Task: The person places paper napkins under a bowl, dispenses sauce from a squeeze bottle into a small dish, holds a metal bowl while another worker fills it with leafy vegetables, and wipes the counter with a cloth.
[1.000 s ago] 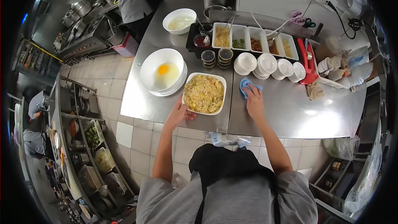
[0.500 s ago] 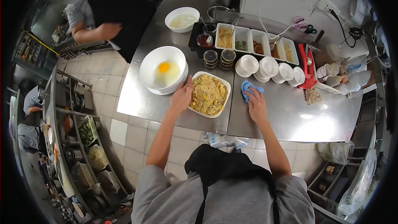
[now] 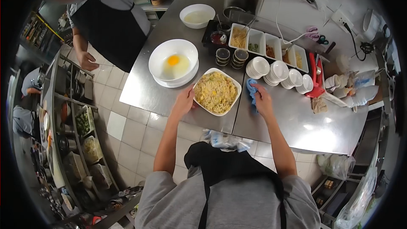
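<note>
A white square dish of fried rice [image 3: 217,92] sits on the steel counter in front of me. My left hand [image 3: 183,103] grips its left rim, the thumb near the upper edge. To the dish's right, my right hand [image 3: 263,101] is closed on a blue cloth [image 3: 252,90], which hangs down beside the dish's edge and reaches the counter. Up and left of the dish stands a large white bowl [image 3: 186,55] holding a raw egg with a whole yolk, resting on another white dish.
Stacked white small bowls [image 3: 277,73], lidded sauce cups [image 3: 239,57] and a topping tray [image 3: 255,44] line the back. A red holder [image 3: 314,76] is at right. Another white bowl [image 3: 197,16] stands farther back. A co-worker in a black apron [image 3: 110,32] stands at the left.
My right hand has drawn the blue cloth closer to the dish and bunched it. My left hand has shifted lower along the dish's left rim. The co-worker's arm has dropped; the view has shifted slightly.
</note>
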`<state>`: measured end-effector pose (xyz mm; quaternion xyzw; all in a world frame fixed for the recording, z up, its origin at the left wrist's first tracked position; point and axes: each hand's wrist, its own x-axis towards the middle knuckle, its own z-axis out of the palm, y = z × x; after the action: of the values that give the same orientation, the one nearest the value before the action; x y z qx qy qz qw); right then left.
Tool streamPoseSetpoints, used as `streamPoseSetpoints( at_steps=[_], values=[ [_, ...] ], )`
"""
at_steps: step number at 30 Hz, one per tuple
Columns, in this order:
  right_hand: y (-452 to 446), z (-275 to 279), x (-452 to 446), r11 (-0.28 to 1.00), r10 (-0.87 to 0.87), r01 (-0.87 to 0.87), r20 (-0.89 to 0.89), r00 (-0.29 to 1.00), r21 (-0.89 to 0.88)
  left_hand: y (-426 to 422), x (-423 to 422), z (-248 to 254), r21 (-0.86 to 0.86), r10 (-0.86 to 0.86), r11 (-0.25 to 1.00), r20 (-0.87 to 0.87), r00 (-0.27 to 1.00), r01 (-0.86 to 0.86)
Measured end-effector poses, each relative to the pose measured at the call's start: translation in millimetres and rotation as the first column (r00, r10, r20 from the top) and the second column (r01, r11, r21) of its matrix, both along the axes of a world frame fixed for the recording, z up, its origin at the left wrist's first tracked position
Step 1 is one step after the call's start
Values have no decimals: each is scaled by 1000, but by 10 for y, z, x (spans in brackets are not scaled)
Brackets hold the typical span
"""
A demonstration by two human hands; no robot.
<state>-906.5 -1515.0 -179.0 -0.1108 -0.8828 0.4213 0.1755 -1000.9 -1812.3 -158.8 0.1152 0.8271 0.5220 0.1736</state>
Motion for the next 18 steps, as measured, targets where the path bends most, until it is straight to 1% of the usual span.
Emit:
streamPoseSetpoints(
  at_steps=[1,4,5,7,8,10,11,12,14,15,17,18],
  values=[
    [-48,81,-49,993,-6,19,108,994,-116,24,-6,24,79,-17,997,118,993,8],
    [-176,76,-220,962,103,-75,92,990,-263,-12,-7,-38,258,-102,966,261,960,32],
    [-245,156,-254,937,140,-71,181,973,-343,-32,-5,-52,237,-96,971,290,952,26],
    [-313,54,-309,910,163,-111,99,982,-400,-68,-13,-74,189,-82,982,347,934,16],
    [-317,-1,-338,895,169,-131,54,984,-427,-67,-65,-80,128,-74,991,253,965,43],
    [-291,-33,-301,869,184,-139,50,982,-475,-47,-168,-135,-6,-79,997,71,994,80],
    [-292,-1,-279,862,186,-141,44,982,-488,-16,-242,-161,-71,-117,991,-35,993,114],
    [-300,15,-249,853,186,-142,39,982,-502,19,-271,-196,-95,-130,988,-69,989,123],
    [-287,0,-238,851,191,-110,106,976,-514,148,-344,-150,-143,-163,980,-151,975,141],
    [-266,-17,-240,851,188,-92,137,972,-518,185,-371,-118,-217,-205,963,-188,961,163],
    [-202,-326,-302,881,113,-37,133,985,-473,242,-379,-77,-366,-298,910,-247,922,196],
    [-185,-429,-334,891,73,-5,133,988,-454,279,-358,8,-432,-300,887,-266,916,165]
  ],
)
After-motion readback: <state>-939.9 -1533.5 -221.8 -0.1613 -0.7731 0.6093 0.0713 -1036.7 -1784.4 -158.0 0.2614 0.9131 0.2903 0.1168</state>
